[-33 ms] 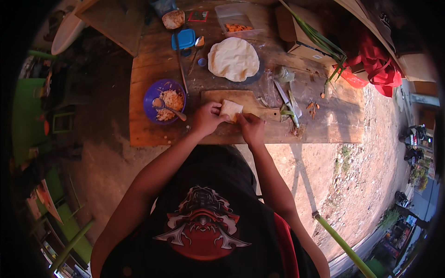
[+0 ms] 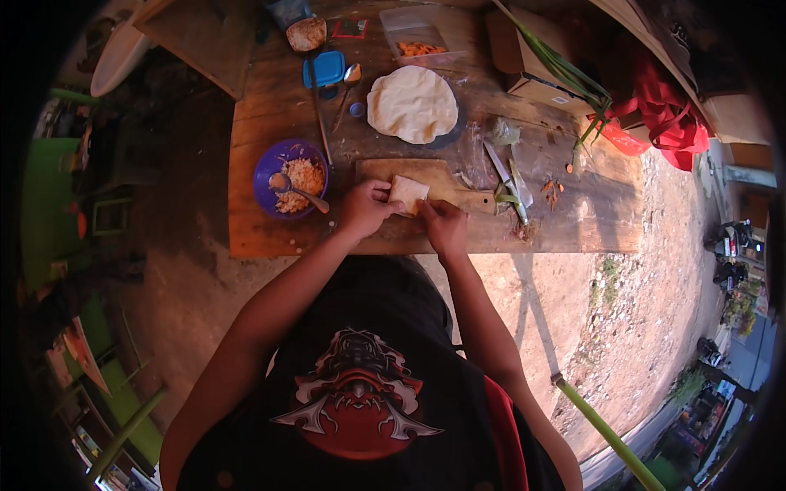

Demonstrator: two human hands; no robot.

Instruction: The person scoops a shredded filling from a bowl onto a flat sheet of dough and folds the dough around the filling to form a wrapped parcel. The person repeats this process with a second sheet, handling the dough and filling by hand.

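A small pale, folded wrapper parcel [image 2: 408, 190] rests over a wooden cutting board [image 2: 465, 196]. My left hand [image 2: 368, 209] grips its left side, and my right hand [image 2: 443, 222] pinches its lower right. A stack of round pale wrappers [image 2: 413, 104] lies behind the board on a dark round plate. To the left, a purple bowl [image 2: 268, 168] holds rice-like orange filling [image 2: 304, 176] with a spoon [image 2: 303, 193] in it. A knife [image 2: 503, 177] lies at the board's right beside green onion pieces.
The wooden table [image 2: 606, 229] also bears a blue lid [image 2: 323, 69], a clear container [image 2: 413, 29] of orange strips, long utensils, plastic packets, a cardboard box [image 2: 520, 57], long green leaves and red bags [image 2: 659, 114]. The table's front edge runs just below my hands.
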